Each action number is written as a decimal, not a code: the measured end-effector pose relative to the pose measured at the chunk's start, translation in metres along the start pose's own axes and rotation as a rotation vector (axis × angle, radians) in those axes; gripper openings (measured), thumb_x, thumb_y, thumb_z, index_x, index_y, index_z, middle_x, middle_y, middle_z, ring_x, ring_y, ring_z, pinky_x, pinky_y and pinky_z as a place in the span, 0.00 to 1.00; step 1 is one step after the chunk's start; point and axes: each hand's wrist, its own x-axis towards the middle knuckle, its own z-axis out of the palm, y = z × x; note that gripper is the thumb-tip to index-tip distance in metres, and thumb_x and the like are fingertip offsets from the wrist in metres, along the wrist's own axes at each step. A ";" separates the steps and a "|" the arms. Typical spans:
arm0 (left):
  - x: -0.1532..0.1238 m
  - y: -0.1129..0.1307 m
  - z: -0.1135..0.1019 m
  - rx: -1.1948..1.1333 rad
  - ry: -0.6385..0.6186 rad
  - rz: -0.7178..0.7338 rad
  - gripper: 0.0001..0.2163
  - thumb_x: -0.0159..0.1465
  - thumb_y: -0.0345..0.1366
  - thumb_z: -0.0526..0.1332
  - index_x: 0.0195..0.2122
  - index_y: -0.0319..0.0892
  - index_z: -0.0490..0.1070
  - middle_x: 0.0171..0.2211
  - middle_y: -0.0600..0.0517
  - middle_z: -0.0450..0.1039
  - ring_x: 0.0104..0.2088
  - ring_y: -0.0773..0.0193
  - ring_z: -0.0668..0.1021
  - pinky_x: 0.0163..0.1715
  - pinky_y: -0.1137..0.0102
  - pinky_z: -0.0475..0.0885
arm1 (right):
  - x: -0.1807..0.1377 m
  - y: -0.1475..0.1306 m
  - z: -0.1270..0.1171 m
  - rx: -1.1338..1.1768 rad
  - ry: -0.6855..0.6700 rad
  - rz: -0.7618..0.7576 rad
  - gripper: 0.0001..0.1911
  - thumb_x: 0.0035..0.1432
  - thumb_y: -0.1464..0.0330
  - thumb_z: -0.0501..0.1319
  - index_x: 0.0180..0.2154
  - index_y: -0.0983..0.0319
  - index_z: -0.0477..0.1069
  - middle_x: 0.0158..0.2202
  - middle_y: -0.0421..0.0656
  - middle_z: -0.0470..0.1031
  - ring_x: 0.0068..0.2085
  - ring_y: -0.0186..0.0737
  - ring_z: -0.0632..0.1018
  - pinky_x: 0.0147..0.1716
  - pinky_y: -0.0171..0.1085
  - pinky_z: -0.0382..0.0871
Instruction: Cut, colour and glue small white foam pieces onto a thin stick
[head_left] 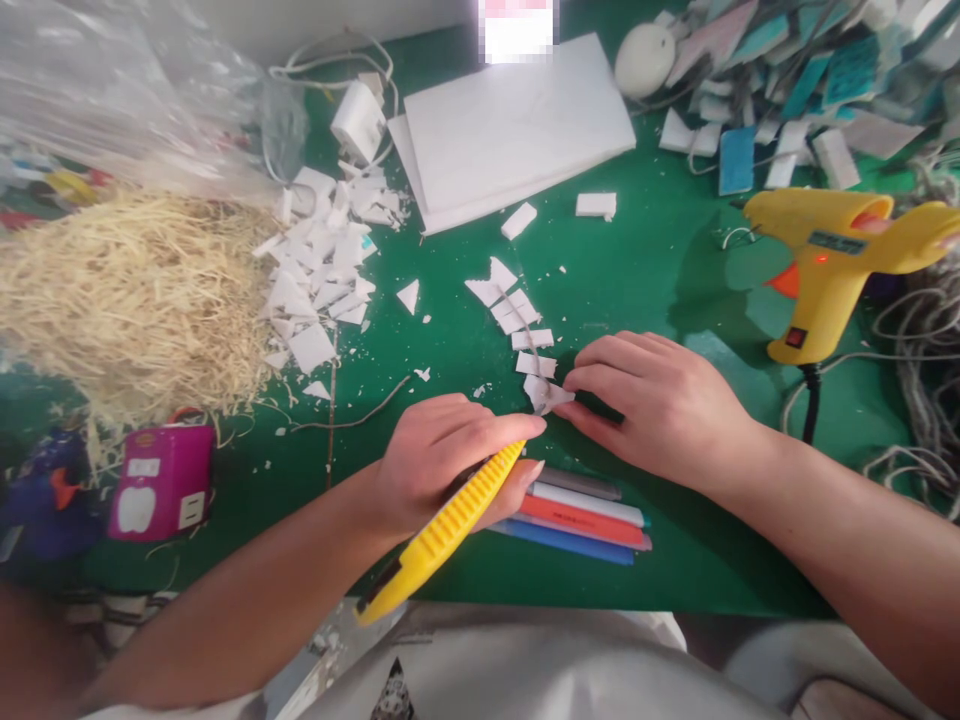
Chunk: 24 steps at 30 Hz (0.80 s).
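Note:
My left hand (439, 455) is closed around a yellow utility knife (450, 520), its handle slanting down toward me; the blade cannot be made out. The thumb and fingers of my right hand (660, 400) pinch the near end piece of a chain of white foam pieces (534, 340). A thin grey cord runs along this chain, and its far end has a forked, tail-like shape. Both hands' fingertips are close together at the near piece. Just below my hands lie several markers (577, 515) in grey, white, red and blue.
Yellow glue gun (832, 250) stands at right with a red light on. White boards (517, 140) lie at the back. Foam scraps (315, 280), straw-like shreds (142, 300) and a magenta box (161, 480) are at left. Cut foam pieces (810, 110) are heaped back right.

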 end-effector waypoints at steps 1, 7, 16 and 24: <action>0.000 0.001 0.000 -0.004 -0.008 -0.016 0.07 0.65 0.30 0.61 0.42 0.45 0.76 0.27 0.57 0.82 0.21 0.68 0.79 0.24 0.74 0.77 | 0.000 0.000 0.000 0.008 -0.003 0.005 0.11 0.69 0.66 0.60 0.34 0.62 0.78 0.35 0.48 0.81 0.33 0.41 0.78 0.31 0.39 0.70; -0.006 0.002 0.001 -0.060 0.123 -0.145 0.07 0.64 0.31 0.61 0.42 0.46 0.76 0.33 0.56 0.84 0.23 0.68 0.80 0.26 0.73 0.79 | 0.001 -0.002 -0.002 0.032 0.024 -0.002 0.10 0.68 0.67 0.61 0.35 0.62 0.78 0.36 0.47 0.82 0.32 0.39 0.79 0.30 0.38 0.71; 0.001 0.000 -0.002 -0.009 0.049 -0.022 0.08 0.66 0.31 0.60 0.43 0.46 0.76 0.29 0.57 0.83 0.20 0.69 0.78 0.23 0.74 0.77 | 0.000 -0.002 -0.002 0.006 0.047 0.015 0.09 0.68 0.67 0.60 0.36 0.61 0.78 0.37 0.47 0.83 0.32 0.39 0.80 0.31 0.38 0.74; -0.009 0.001 0.000 -0.091 0.106 -0.179 0.06 0.66 0.33 0.62 0.42 0.45 0.76 0.34 0.55 0.85 0.25 0.68 0.82 0.29 0.73 0.80 | 0.002 -0.003 -0.003 0.026 0.060 0.008 0.09 0.69 0.68 0.60 0.36 0.61 0.77 0.36 0.46 0.83 0.32 0.38 0.81 0.32 0.37 0.74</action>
